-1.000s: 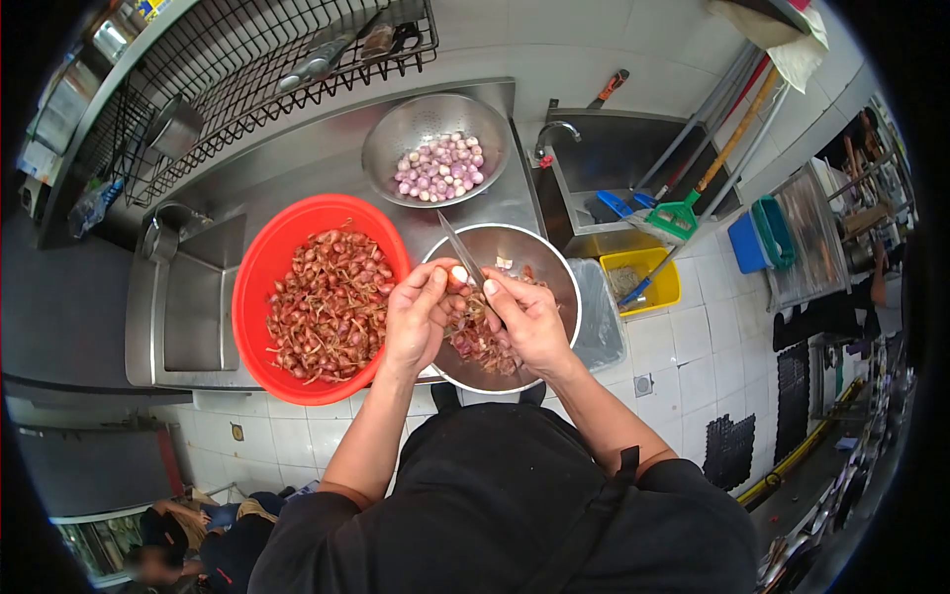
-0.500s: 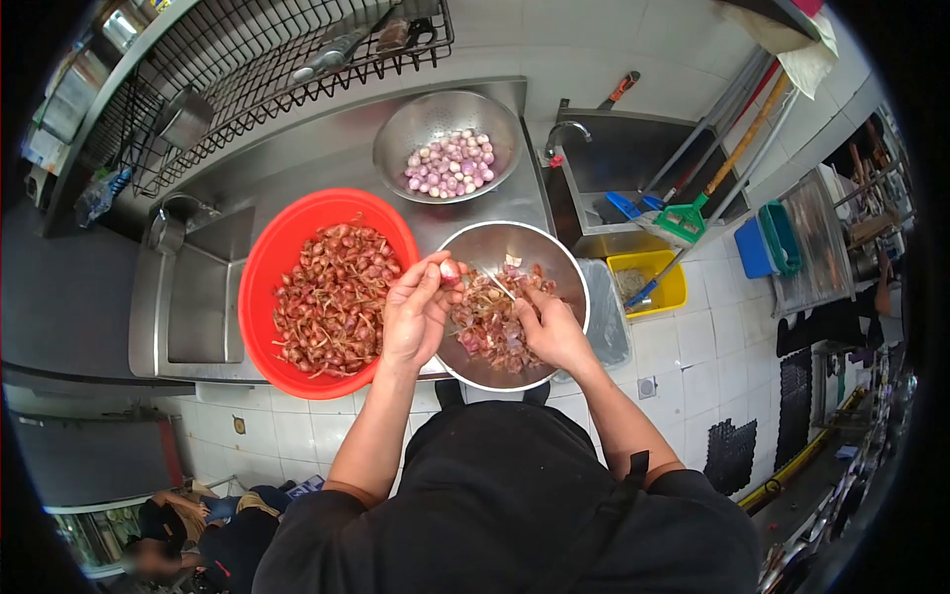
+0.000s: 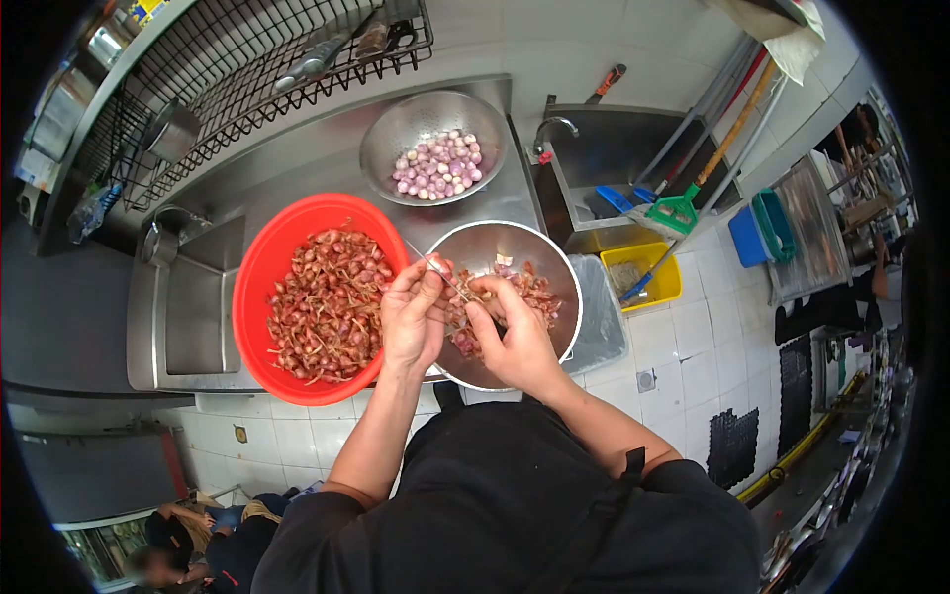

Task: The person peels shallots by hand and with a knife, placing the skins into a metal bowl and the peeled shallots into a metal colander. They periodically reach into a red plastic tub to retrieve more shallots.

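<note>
My left hand [image 3: 414, 315] pinches a reddish shallot [image 3: 439, 265] at its fingertips, above the left rim of a steel bowl [image 3: 571, 327]. In my right hand [image 3: 510, 332] is a small knife [image 3: 448, 281], its thin blade lying against the shallot. Shallot skins [image 3: 534, 295] fill the bottom of the bowl below my hands. To the left stands a red basin [image 3: 259, 337] heaped with unpeeled shallots [image 3: 327, 307]. Behind the bowl, a perforated steel colander [image 3: 381, 148] holds peeled, pale purple shallots [image 3: 437, 165].
A sink [image 3: 203, 312] is set into the steel counter at left, below a wire rack [image 3: 267, 59]. Right of the counter are a deeper basin with a tap [image 3: 559, 124], a yellow bucket [image 3: 668, 282] and a green brush [image 3: 675, 212]. Another person [image 3: 213, 540] is at lower left.
My right hand has moved left and up from over the skins, bringing the knife blade against the shallot. My left hand still holds the shallot. The view has shifted slightly.
</note>
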